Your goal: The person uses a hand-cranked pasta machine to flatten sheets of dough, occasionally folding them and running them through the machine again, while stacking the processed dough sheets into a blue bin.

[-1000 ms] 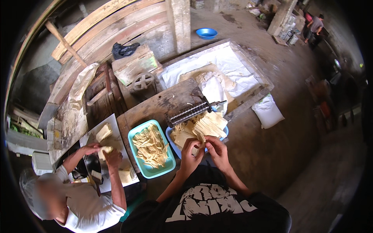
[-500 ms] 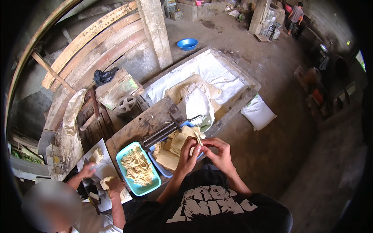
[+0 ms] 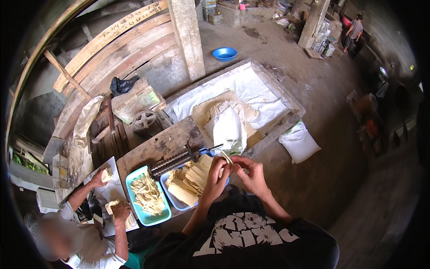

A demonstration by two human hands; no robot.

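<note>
Left hand (image 3: 218, 172) and right hand (image 3: 249, 169) seemingly pinch one dough strip (image 3: 226, 157).

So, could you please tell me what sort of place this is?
Probably a small, rough food workshop: a cloth-lined wooden trough of dough, a ridged roller on a plank bench, and trays of cut dough strips.

My hands (image 3: 235, 172) have open air only to the right, over bare floor (image 3: 322, 179); the white sack (image 3: 299, 143) lies well apart there. Ahead, the roller (image 3: 172, 162) and the wooden trough (image 3: 286, 127) block the way, with the blue tray (image 3: 177, 201) just below left. Farther left, the teal tray (image 3: 134, 210) and a co-worker's hands (image 3: 118, 210) crowd the bench.
</note>
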